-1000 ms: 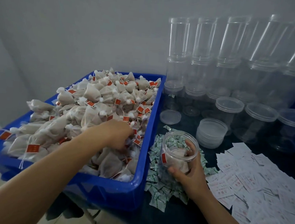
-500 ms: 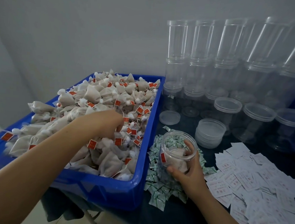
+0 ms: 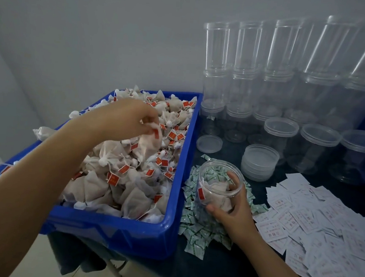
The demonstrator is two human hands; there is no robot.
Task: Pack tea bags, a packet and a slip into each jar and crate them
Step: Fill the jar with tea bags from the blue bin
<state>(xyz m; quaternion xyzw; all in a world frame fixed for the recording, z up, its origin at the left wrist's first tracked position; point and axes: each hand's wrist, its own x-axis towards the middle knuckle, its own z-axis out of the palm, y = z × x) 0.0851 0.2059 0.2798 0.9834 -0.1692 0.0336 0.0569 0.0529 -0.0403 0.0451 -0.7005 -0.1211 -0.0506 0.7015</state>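
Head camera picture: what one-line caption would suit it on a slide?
Left hand lifts a tea bag from the blue crate; right hand holds an open jar.

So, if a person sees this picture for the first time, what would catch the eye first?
Probably the big blue plastic crate on the left, heaped with white mesh tea bags with red tags; the left hand lifts one tea bag above the heap. Next, the wall of stacked clear plastic jars at the back right. In front, the right hand holds an open clear jar over small green-printed packets, beside scattered white paper slips.
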